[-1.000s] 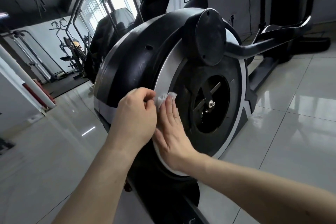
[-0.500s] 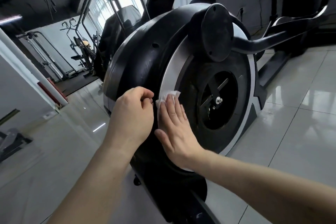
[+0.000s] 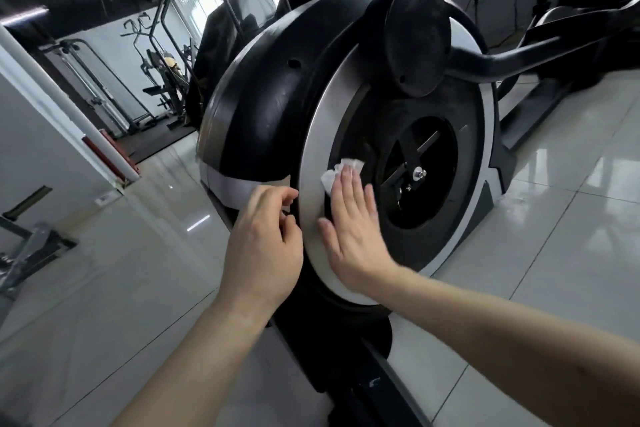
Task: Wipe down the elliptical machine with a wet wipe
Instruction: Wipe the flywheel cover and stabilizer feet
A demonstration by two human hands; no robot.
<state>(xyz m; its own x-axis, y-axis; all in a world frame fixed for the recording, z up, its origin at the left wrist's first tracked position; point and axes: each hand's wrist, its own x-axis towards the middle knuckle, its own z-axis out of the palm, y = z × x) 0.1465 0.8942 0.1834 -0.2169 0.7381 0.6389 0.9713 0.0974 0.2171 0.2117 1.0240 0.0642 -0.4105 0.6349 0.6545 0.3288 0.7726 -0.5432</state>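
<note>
The elliptical machine's black flywheel housing fills the middle of the view, with a silver ring around a dark inner disc. My right hand lies flat with straight fingers on the ring and disc edge, pressing a crumpled white wet wipe under its fingertips. My left hand hovers beside the housing's left rim with loosely curled fingers, holding nothing that I can see.
A black crank cover and pedal arm stick out above and to the right. Glossy tiled floor surrounds the machine. Other gym machines stand at the back left, and a white pillar at left.
My right hand has slid the wipe from the silver ring's left edge rightward onto the dark disc edge. My left hand has let go of the wipe's corner and loosened.
</note>
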